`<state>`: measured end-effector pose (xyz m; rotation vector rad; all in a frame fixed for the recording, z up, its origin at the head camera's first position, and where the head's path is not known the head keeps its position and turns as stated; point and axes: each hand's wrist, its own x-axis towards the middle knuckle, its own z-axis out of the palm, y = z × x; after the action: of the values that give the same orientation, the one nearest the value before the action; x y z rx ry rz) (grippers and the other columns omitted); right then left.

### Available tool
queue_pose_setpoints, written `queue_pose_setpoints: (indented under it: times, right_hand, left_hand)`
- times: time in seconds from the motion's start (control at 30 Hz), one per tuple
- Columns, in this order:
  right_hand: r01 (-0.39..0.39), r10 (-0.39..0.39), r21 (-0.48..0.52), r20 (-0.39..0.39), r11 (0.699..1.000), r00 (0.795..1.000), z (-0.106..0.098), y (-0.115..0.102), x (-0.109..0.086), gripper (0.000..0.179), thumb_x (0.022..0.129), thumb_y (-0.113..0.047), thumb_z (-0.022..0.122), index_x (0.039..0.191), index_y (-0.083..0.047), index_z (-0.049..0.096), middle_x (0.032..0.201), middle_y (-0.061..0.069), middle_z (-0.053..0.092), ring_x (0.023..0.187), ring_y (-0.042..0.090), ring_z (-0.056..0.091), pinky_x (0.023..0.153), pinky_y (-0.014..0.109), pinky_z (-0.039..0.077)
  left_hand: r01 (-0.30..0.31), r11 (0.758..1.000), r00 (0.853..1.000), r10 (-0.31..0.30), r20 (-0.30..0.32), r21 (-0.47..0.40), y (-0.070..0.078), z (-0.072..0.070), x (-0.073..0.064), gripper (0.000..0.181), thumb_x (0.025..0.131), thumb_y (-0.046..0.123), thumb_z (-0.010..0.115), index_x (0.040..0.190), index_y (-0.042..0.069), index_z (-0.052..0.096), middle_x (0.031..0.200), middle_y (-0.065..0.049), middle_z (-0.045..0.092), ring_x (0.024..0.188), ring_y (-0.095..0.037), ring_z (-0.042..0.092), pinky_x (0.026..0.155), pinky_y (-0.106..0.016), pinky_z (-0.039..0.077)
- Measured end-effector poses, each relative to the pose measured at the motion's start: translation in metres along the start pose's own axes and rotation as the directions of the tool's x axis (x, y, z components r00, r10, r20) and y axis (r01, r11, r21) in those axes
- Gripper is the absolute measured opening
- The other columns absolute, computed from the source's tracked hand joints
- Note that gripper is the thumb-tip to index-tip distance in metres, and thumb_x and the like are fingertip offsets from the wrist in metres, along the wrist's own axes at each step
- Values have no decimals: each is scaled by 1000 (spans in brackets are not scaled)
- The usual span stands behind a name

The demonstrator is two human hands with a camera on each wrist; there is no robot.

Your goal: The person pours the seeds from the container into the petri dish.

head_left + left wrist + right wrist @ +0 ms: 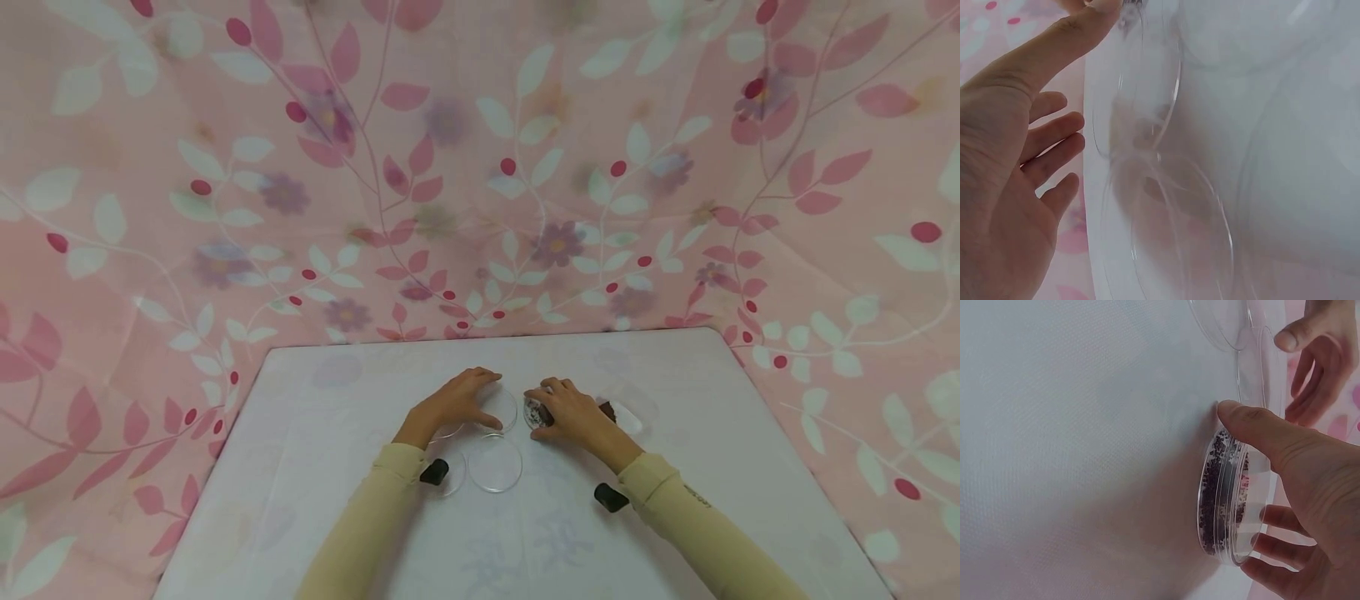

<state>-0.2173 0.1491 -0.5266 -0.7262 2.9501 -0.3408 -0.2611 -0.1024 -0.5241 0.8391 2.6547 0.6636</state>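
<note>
My right hand (576,418) grips a clear petri dish (1225,500) holding dark granules. In the right wrist view its thumb lies on the near rim and the other fingers on the opposite side. The same dish shows only partly beside the fingers in the head view. My left hand (453,403) hovers at a clear petri dish (509,408) left of it, thumb and fingers spread apart. Whether it touches that dish I cannot tell. Nearer the body lie another clear dish (495,464) and one (453,477) partly behind the left wrist.
Behind my right hand, a dark brown clump (607,411) sits by a whitish, see-through container or bag (628,416), partly hidden. All stand on a white-covered table (315,467). A pink floral cloth (480,167) hangs behind the table and at its sides.
</note>
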Motion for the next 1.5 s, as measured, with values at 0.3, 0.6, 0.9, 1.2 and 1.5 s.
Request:
queue_pose_setpoints:
  times: [0.3,0.6,0.9,1.2,1.5]
  right_hand:
    - [-30,30,-1,27,1000,999,0,0,1,72,76,-49,81,139,-26,54,140,12,51,126,34,49,93,58,53]
    - [-14,14,-2,22,1000,1000,-2,0,-1,72,78,-49,80,140,-25,54,141,12,50,127,34,49,93,56,53]
    - [-36,36,-1,41,999,999,-4,-2,0,72,78,-50,79,141,-26,52,143,11,48,129,34,47,94,57,52]
    - [-36,36,-2,41,999,999,-3,-2,0,72,78,-50,79,140,-26,53,142,11,49,127,34,48,92,57,53]
    - [-45,47,-28,52,999,998,-1,-1,0,72,79,-53,77,141,-28,51,144,11,48,129,34,48,94,56,53]
  left_hand:
    - [42,999,999,-42,14,-30,-16,2,-16,90,70,51,84,144,13,49,141,-5,54,132,-23,46,116,-44,37]
    - [62,996,998,-62,2,-60,-17,6,-15,88,71,50,85,143,13,50,137,-4,56,128,-20,49,115,-42,39]
    - [56,996,998,-57,-14,-69,-14,4,-15,86,71,47,85,141,9,52,134,-7,58,126,-23,50,114,-44,39]
    - [56,995,998,-58,-15,-79,-16,8,-14,87,71,49,85,141,11,52,134,-6,57,127,-23,50,114,-44,39]
    - [41,995,999,-44,-29,-90,-17,8,-14,88,70,49,85,141,9,52,133,-7,58,126,-23,50,113,-44,40]
